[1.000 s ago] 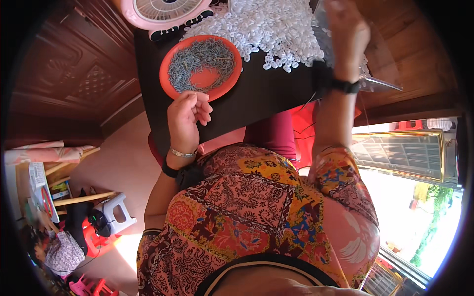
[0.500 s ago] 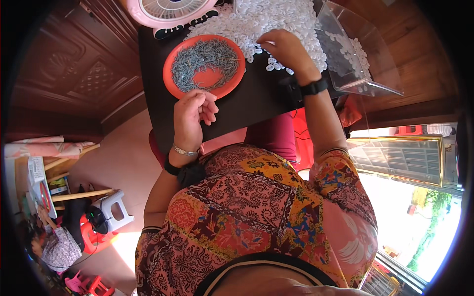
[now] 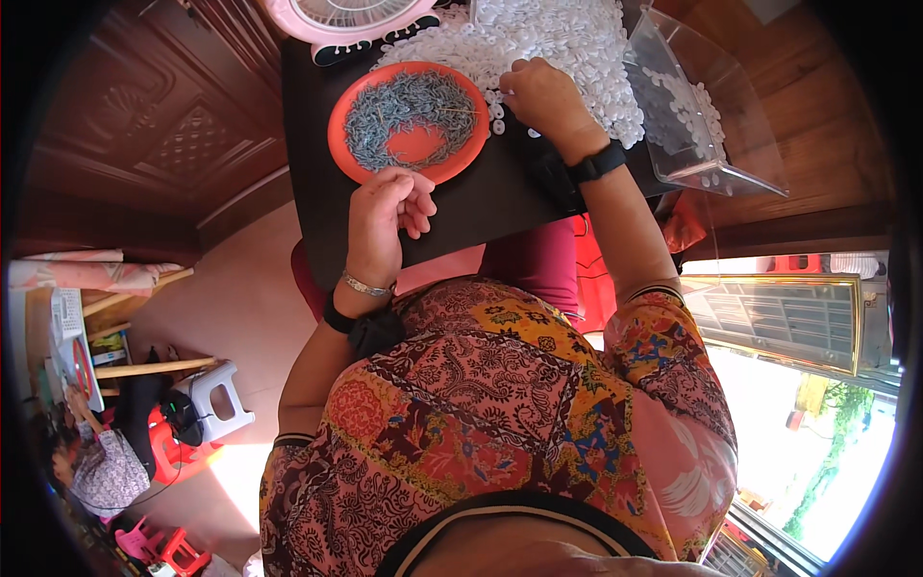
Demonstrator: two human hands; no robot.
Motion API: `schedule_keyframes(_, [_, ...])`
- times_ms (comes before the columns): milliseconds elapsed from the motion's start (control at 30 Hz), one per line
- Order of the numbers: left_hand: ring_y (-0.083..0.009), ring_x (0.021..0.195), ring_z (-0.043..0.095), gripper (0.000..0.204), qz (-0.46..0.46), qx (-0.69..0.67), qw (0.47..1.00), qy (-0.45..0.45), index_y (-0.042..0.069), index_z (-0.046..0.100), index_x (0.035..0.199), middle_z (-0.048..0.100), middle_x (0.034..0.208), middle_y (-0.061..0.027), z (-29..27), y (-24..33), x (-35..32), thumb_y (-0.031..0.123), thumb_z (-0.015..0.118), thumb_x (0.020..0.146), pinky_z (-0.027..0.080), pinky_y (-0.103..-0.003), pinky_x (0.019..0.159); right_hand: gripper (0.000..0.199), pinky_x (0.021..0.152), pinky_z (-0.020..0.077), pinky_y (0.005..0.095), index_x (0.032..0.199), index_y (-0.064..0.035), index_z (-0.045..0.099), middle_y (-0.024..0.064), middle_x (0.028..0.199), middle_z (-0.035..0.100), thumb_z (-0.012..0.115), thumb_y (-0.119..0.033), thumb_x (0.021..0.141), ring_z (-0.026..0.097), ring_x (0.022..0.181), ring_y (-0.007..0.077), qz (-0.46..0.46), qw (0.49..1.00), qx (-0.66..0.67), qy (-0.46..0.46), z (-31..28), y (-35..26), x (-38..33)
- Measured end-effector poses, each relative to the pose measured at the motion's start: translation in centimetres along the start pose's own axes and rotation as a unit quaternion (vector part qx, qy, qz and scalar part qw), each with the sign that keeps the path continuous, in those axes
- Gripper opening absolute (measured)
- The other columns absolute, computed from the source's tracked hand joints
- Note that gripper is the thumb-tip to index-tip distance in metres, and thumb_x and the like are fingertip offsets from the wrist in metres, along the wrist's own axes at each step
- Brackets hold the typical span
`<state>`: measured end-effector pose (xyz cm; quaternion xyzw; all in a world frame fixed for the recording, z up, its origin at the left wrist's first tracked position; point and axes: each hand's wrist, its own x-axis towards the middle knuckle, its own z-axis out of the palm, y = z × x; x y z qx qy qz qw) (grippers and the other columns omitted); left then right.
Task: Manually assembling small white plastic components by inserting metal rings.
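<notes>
Patterned red, pink and blue fabric of the person's garment fills the near field; both forearms rise from it toward a dark tabletop.

Left hand: curled loosely closed, fingertips pinched together over the table's near part; whether anything small sits between them cannot be told. A thin metal bangle and a dark band circle that wrist.

Just beyond the left hand, almost touching its knuckles: round orange plastic dish, shallow, holding a ring-shaped heap of small grey metal pins, matte and tangled, with bare orange at the centre.

Right hand: palm down, fingers bent, resting on the near edge of a heap of small white plastic rings, just right of the dish. Fingertips are buried in the pieces, so grip cannot be told. A black watch is strapped on that wrist.

Right of the right hand: clear rigid plastic box, tilted, open side toward the heap, some white pieces inside.

Beyond the dish, at the table's far edge: pink round fan, grille ribbed.
</notes>
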<state>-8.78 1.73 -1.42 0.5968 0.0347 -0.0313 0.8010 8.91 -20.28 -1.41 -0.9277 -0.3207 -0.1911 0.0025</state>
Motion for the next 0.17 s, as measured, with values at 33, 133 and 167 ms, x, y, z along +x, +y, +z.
schedule_keyframes(33, [-0.0106, 0.054, 0.052, 0.028, 0.001, 0.003, 1.0, -0.003, 0.0, 0.06, 0.088, 0.059, 0.069, -0.0057, 0.01, 0.0, -0.01, 0.023, 0.043, 0.089, 0.038, -0.021, 0.049, 0.009, 0.071, 0.0521, 0.0386, 0.076, -0.0099, 0.065, 0.0078, 0.083, 0.061, 0.06, -0.017, 0.074, 0.06, 0.087, 0.0279, -0.001, 1.0, -0.001, 0.0, 0.07, 0.01, 0.03])
schedule_keyframes(133, [-0.0108, 0.054, 0.052, 0.029, -0.001, 0.008, 1.0, -0.006, 0.0, 0.06, 0.088, 0.059, 0.069, -0.006, -0.02, 0.2, -0.16, 0.024, 0.043, 0.089, 0.038, -0.021, 0.049, 0.011, 0.07, 0.0523, 0.0385, 0.074, -0.0079, 0.064, 0.0086, 0.083, 0.062, 0.059, -0.017, 0.073, 0.061, 0.087, 0.0282, 0.019, 1.0, 0.003, -0.009, 0.01, 0.01, 0.21])
schedule_keyframes(167, [-0.011, 0.054, 0.053, 0.029, -0.006, 0.011, 1.0, -0.005, 0.001, 0.06, 0.088, 0.059, 0.07, -0.0063, -0.1, 0.23, -0.27, 0.024, 0.043, 0.089, 0.038, -0.021, 0.049, 0.012, 0.07, 0.0524, 0.0384, 0.074, -0.0073, 0.064, 0.0089, 0.085, 0.063, 0.059, -0.018, 0.072, 0.061, 0.088, 0.0284, 0.031, 0.999, 0.015, -0.026, -0.41, -0.23, 0.22])
